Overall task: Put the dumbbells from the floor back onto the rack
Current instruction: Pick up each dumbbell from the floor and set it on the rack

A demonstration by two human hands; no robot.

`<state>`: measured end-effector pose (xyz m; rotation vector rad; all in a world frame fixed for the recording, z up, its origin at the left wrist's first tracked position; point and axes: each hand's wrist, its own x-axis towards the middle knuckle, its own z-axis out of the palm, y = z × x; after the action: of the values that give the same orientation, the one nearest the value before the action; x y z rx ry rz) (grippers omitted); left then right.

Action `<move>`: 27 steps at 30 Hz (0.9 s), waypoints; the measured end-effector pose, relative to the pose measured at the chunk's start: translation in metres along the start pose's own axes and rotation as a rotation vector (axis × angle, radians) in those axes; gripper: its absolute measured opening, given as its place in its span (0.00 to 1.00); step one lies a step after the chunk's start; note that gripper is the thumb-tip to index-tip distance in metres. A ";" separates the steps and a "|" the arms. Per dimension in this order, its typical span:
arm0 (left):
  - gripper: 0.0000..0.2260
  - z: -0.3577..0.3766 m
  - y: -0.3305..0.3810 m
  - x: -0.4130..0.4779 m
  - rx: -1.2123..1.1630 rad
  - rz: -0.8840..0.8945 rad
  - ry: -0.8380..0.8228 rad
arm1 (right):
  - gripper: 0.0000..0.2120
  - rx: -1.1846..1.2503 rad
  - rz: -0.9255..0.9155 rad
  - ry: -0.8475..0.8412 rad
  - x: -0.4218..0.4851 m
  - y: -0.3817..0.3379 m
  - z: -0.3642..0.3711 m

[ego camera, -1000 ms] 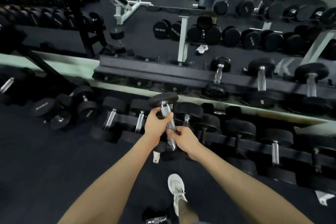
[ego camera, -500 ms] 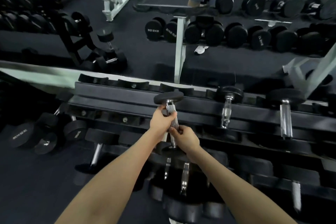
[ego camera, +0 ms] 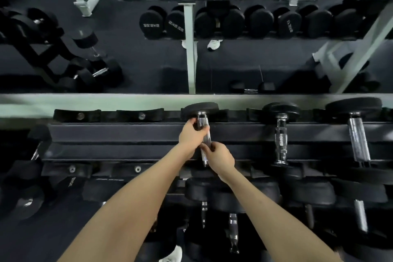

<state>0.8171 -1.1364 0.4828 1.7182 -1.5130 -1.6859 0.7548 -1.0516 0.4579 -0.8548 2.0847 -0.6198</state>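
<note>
A black dumbbell with a chrome handle lies across the top tier of the black rack, its far head over a back cradle. My left hand grips the upper part of the handle. My right hand grips the lower part, near the front rail. The near head of the dumbbell is hidden behind my hands and the rail.
Two more dumbbells rest to the right on the top tier; two empty cradles lie to the left. Lower tiers hold several dumbbells. A mirror behind reflects other racks and a bench. Dumbbells sit at lower left.
Both hands have carried the dumbbell up and forward, from in front of the lower tier to across the top tier. The view has moved closer to the rack.
</note>
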 end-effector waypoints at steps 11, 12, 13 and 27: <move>0.28 -0.017 -0.010 0.016 0.069 0.053 -0.157 | 0.18 -0.294 0.066 0.165 -0.007 -0.020 0.012; 0.28 -0.019 -0.011 0.017 0.098 0.069 -0.178 | 0.19 -0.347 0.064 0.205 -0.009 -0.023 0.014; 0.28 -0.021 -0.012 0.018 0.120 0.088 -0.196 | 0.19 -0.382 0.064 0.254 -0.013 -0.025 0.016; 0.19 -0.035 -0.047 -0.044 0.397 0.289 0.066 | 0.14 -0.505 -0.074 0.893 -0.121 0.010 0.046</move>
<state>0.8788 -1.0972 0.4789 1.6075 -2.0542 -1.2340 0.8451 -0.9611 0.4824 -1.0487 3.1193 -0.5765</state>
